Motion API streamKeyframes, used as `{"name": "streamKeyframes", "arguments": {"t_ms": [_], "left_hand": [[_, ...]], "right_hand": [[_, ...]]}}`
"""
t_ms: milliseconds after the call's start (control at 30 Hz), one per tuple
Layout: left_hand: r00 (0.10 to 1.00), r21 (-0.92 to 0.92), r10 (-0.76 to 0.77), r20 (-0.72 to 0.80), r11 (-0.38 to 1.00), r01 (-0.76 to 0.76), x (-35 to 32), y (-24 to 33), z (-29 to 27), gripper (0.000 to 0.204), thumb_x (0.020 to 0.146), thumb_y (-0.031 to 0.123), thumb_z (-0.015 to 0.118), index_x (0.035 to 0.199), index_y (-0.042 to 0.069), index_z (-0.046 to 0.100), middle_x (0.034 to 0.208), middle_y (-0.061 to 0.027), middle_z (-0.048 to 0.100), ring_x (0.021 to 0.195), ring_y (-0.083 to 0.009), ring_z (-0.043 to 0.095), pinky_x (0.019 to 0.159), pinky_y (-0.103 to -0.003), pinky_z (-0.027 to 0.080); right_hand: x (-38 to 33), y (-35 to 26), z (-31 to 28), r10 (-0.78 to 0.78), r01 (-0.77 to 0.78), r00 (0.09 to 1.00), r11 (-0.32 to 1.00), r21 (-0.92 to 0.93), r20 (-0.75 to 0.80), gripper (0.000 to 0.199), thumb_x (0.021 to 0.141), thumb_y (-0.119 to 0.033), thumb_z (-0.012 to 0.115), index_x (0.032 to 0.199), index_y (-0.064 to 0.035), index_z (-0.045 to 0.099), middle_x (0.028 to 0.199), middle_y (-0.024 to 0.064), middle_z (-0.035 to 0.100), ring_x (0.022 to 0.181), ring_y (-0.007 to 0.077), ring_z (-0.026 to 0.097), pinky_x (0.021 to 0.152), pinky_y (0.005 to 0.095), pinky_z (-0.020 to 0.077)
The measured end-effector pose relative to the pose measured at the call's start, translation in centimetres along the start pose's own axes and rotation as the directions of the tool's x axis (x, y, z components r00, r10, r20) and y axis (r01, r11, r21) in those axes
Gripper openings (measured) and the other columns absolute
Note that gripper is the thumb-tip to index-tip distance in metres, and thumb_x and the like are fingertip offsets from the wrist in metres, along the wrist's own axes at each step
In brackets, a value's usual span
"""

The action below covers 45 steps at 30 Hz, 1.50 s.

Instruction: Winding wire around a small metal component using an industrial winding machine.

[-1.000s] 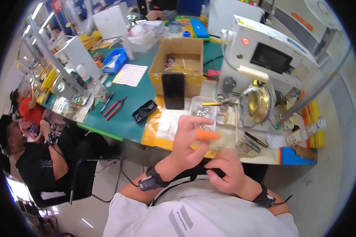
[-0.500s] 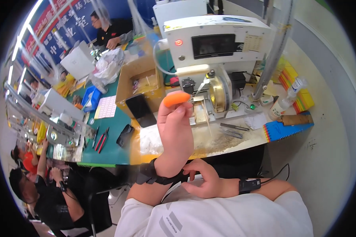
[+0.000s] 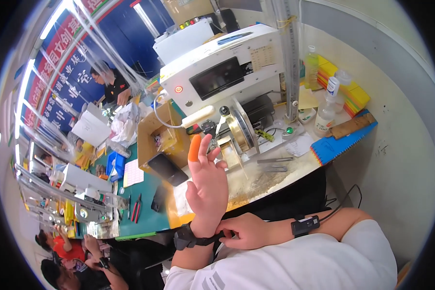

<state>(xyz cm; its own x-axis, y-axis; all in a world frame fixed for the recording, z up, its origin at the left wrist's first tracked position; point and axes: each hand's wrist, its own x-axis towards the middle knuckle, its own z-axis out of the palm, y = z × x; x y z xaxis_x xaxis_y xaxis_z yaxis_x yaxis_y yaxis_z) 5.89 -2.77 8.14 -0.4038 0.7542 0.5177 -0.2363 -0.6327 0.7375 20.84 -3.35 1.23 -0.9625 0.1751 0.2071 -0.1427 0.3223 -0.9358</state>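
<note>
The left hand (image 3: 208,186) is raised upright above the bench edge, fingers spread and holding nothing, an orange finger cover (image 3: 194,148) on its forefinger. The right hand (image 3: 246,231) reaches across and pinches the black wrist strap (image 3: 191,238) on the left wrist; exactly which fingers grip it is hard to make out. Behind stand a white machine (image 3: 222,77), a cardboard box (image 3: 162,140) and a plastic bottle (image 3: 325,113).
</note>
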Motion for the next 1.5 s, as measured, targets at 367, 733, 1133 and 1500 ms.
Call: {"name": "streamKeyframes", "arguments": {"t_ms": [367,733,1133,1500], "left_hand": [[0.962,0.103,-0.263,0.075,0.961,0.255,-1.4,-1.1,0.6,0.109,0.088,0.073,0.057,0.171,0.014,0.020,0.170,-0.0125,0.029,0.134,-0.0196,0.044,0.103,-0.033,0.039],[0.900,0.304,-0.401,0.168,0.890,0.340,-2.4,-2.7,1.8,0.099,0.089,0.063,0.063,0.166,0.009,0.032,0.173,-0.0064,0.030,0.141,-0.0204,0.042,0.105,-0.034,0.036],[0.918,0.794,-0.315,0.241,0.608,0.000,-5.2,-2.7,-3.6,0.035,0.094,0.007,0.065,0.129,0.007,0.071,0.140,-0.0056,0.064,0.126,-0.0227,0.057,0.101,-0.035,0.044],[0.944,0.500,-0.276,0.179,0.852,0.155,-2.4,-0.4,-0.6,0.024,0.101,0.006,0.062,0.122,0.001,0.071,0.132,-0.0070,0.063,0.115,-0.0148,0.055,0.093,-0.029,0.040]], "right_hand": [[0.0,0.9,-0.6,-0.003,0.013,0.972,0.999,-0.043,0.234,0.036,0.093,-0.028,0.070,0.127,-0.0149,0.068,0.091,0.0074,0.075,0.080,0.0298,0.073,0.071,0.0426,0.0559],[0.4,3.0,0.8,-0.235,0.263,0.958,0.949,-0.173,0.164,0.027,0.093,-0.027,0.068,0.107,-0.0046,0.071,0.089,0.0127,0.074,0.082,0.0319,0.072,0.074,0.0439,0.0562],[-1.5,2.5,-2.2,-0.083,0.049,0.993,0.931,0.363,0.079,0.017,0.103,-0.020,0.069,0.108,-0.0036,0.071,0.090,0.0031,0.071,0.080,0.0137,0.063,0.074,0.0322,0.0500],[-0.4,0.6,-2.0,-0.022,-0.004,0.980,0.991,0.131,0.199,0.037,0.098,-0.026,0.070,0.133,-0.0137,0.066,0.088,0.0048,0.065,0.079,0.0171,0.061,0.073,0.0346,0.0492]]}}
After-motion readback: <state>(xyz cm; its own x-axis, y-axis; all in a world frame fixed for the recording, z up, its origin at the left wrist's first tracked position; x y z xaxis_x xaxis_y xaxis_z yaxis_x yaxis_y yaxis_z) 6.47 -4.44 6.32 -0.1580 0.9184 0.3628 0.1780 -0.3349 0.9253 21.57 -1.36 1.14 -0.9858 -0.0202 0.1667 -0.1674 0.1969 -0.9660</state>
